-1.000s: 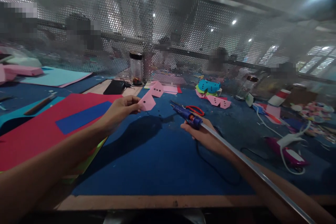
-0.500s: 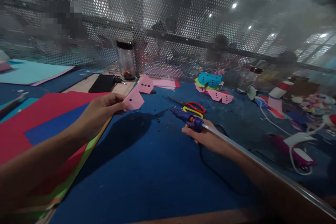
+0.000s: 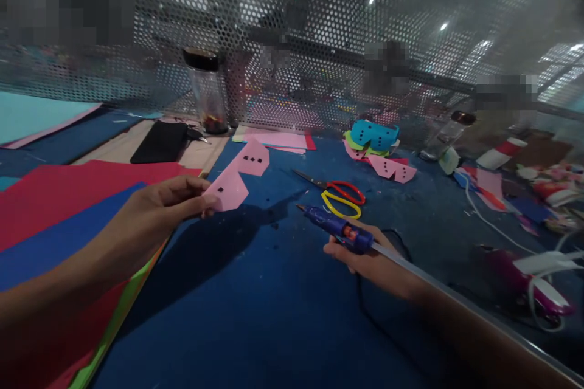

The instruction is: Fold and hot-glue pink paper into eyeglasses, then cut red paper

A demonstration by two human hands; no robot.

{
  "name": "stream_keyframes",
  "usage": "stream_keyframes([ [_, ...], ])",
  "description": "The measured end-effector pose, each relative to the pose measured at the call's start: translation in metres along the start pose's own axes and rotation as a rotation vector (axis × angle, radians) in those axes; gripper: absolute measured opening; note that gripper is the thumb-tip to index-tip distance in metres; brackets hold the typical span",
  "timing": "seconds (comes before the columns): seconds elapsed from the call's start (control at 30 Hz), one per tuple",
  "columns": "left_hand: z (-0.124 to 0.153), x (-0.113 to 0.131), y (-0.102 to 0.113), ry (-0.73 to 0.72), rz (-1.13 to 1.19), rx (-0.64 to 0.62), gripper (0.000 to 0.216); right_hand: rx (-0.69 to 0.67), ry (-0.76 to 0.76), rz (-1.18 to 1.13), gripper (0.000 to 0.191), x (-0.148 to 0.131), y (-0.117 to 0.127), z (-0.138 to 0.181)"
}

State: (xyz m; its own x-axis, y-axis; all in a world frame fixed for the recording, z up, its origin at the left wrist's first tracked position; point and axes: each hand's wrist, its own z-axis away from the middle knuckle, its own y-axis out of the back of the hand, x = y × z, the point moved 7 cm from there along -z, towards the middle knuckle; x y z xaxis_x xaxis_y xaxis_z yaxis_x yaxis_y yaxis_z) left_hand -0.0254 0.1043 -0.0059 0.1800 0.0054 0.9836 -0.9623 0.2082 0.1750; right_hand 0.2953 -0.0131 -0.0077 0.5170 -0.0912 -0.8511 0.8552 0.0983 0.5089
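Observation:
My left hand [image 3: 176, 200] pinches the lower left end of a pink paper cutout [image 3: 235, 179], holding it above the blue tabletop [image 3: 255, 304]. The cutout has a notch in its middle and small black diamond cut-outs or marks. My right hand [image 3: 365, 255] is wrapped round a blue glue gun [image 3: 335, 228], its nozzle pointing left toward the cutout but apart from it. A long clear glue stick [image 3: 424, 282] runs out of the gun's back along my forearm. Scissors [image 3: 337, 191] with one red and one yellow handle lie just beyond the gun.
Coloured paper sheets [image 3: 114, 173] lie at left. A black phone-like object [image 3: 159, 141] and a glass jar [image 3: 207, 94] stand behind them. More cutouts [image 3: 374, 137] sit at the back; a purple-and-white tool [image 3: 529, 282] lies right. A perforated metal screen [image 3: 314, 24] closes the far side.
The view has shifted a little. My left hand with the pink cutout and my right hand with the glue gun both sit slightly lower in view; both grips are unchanged.

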Motion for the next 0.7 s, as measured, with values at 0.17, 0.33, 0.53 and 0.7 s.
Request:
stream_keyframes([
  [0.17, 0.012, 0.005, -0.013, -0.032, 0.008, -0.018, 0.021, -0.010, 0.087, 0.033, 0.029, -0.003, -0.002, 0.007],
  [0.33, 0.031, 0.013, -0.029, -0.062, 0.000, -0.063, 0.018, 0.019, 0.189, 0.076, 0.030, -0.020, -0.005, 0.017],
  [0.53, 0.042, 0.022, -0.045, -0.128, 0.019, -0.122, 0.016, -0.014, 0.353, 0.105, 0.025, -0.050, -0.015, 0.030],
  [0.7, 0.049, 0.025, -0.047, -0.177, -0.033, -0.145, 0.018, -0.051, 0.399, 0.196, 0.027, -0.054, -0.027, 0.032],
])
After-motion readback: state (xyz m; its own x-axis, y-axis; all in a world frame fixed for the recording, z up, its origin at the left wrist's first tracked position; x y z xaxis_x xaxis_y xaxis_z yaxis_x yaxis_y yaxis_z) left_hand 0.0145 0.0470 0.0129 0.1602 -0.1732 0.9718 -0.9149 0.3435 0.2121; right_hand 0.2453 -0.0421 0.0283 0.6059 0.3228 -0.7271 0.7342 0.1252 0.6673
